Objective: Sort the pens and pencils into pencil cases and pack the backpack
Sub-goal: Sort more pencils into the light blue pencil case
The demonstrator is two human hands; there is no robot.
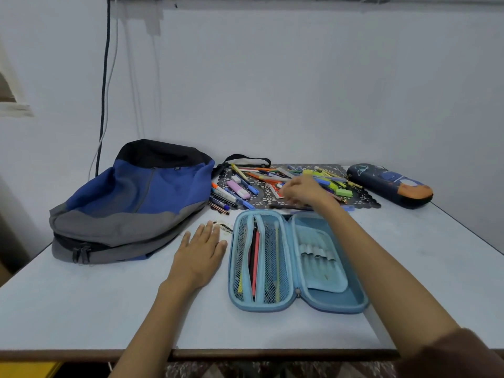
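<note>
Pens [252, 188] heaped at 12 o'clock of open case [338, 301]. Right hand [302, 190] on heap, grip curled, can't tell if holding; left hand [200, 249] flat on bench [109, 309]. Pinch one mid-barrel, lay lengthwise.

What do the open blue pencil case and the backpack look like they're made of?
The open blue pencil case looks like a stiff moulded shell under matte fabric: it keeps its shape, with mesh pockets inside. The backpack seems soft woven cloth, perhaps nylon or polyester, since it sags and creases.
</note>
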